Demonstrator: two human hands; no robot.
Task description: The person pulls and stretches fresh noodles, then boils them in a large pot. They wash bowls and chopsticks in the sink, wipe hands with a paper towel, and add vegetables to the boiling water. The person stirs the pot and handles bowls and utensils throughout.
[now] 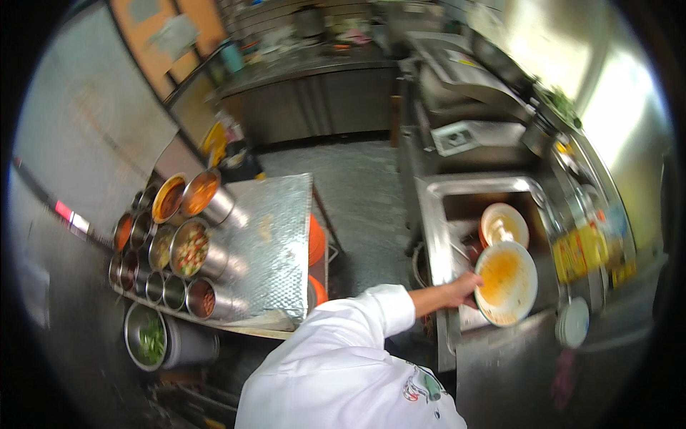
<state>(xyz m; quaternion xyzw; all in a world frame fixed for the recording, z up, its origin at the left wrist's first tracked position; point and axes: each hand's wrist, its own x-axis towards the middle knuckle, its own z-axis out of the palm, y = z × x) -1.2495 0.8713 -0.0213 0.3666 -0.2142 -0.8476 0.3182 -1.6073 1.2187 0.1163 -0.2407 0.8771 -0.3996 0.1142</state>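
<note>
My left hand [464,289] grips the rim of a white plate [509,295] over the front of the stainless steel sink [429,225]. Orange sauce and small specks are smeared on the plate, and its face is tilted towards me. Just beyond it in the basin sits a bowl [504,224] with a pale inside and an orange outside, partly covered by the plate. My left arm, in a white sleeve, reaches across from the lower middle. My right hand is out of view.
Left of me, a metal-covered table [273,230] holds several steel containers of food, including chopped vegetables [194,249]. A steel pot of green leaves [151,343] stands below. Stacked small dishes [573,322] and a yellow jug [581,249] are right of the sink.
</note>
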